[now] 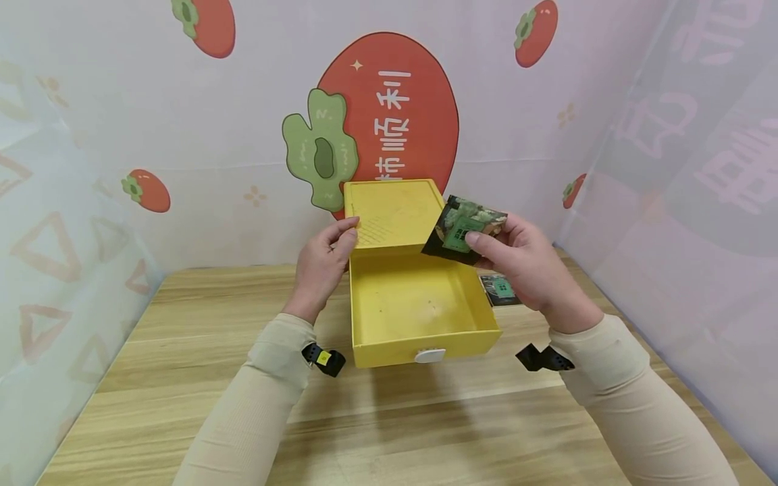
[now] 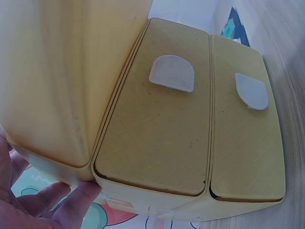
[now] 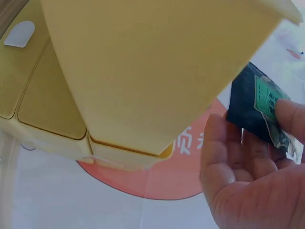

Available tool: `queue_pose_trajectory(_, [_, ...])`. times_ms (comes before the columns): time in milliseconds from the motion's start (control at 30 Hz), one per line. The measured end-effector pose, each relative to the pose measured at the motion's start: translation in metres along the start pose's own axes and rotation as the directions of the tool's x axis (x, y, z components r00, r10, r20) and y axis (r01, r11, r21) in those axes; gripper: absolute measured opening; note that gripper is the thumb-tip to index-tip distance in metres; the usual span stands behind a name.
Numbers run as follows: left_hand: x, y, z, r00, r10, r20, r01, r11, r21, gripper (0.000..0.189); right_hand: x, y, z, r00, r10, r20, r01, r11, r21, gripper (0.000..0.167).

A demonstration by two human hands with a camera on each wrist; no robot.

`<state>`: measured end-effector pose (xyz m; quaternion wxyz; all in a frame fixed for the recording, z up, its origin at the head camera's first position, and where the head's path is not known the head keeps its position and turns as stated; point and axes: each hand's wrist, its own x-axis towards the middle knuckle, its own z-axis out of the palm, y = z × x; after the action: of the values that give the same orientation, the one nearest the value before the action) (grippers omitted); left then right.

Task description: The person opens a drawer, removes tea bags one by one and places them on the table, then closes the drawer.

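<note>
A yellow drawer cabinet (image 1: pixel 395 212) stands on the table with its top drawer (image 1: pixel 425 304) pulled out toward me. Nothing lies inside that drawer. My left hand (image 1: pixel 322 266) touches the cabinet's upper left side; in the left wrist view its fingers (image 2: pixel 78 202) rest against the side wall. My right hand (image 1: pixel 525 260) pinches a dark green packet (image 1: pixel 458 233) between thumb and fingers, above the drawer's right rear corner. The right wrist view shows the packet (image 3: pixel 255 98) with its green label, apart from the drawer.
A second dark packet with a green label (image 1: pixel 501 289) lies on the wooden table (image 1: pixel 231 324), right of the cabinet. Two lower drawers (image 2: pixel 152 124) with white handles are closed. Printed cloth (image 1: pixel 255 135) hangs behind and on both sides.
</note>
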<state>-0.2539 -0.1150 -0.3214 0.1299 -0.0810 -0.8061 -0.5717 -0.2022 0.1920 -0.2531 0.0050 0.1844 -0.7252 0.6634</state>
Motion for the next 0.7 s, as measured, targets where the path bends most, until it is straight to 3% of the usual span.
queue_pose_trajectory(233, [0.000, 0.000, 0.000, 1.000, 0.005, -0.004, -0.005, 1.000, 0.010, 0.042, 0.000, 0.000, -0.008, 0.998, 0.012, -0.054, -0.008, 0.996, 0.083, 0.028])
queue_pose_trajectory(700, [0.001, 0.000, 0.001, 1.000, -0.005, -0.008, 0.005, 1.000, -0.001, 0.041, 0.006, 0.018, -0.034, 0.969, 0.039, -0.242, -0.004, 0.989, 0.145, 0.032])
